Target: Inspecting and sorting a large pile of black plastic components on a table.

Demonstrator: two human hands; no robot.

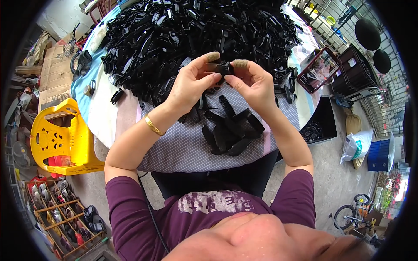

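Both hands pinch one black clip (219, 68) between them, left hand (190, 85) and right hand (254, 85) raised over the worktop (174, 152), capped fingertips (212, 56) gripping; the heap (196, 30) lies within reach.

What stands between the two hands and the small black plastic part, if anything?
Nothing visible does. The left hand and the right hand both already grip the black plastic part directly, above the table, with capped fingertips on it.
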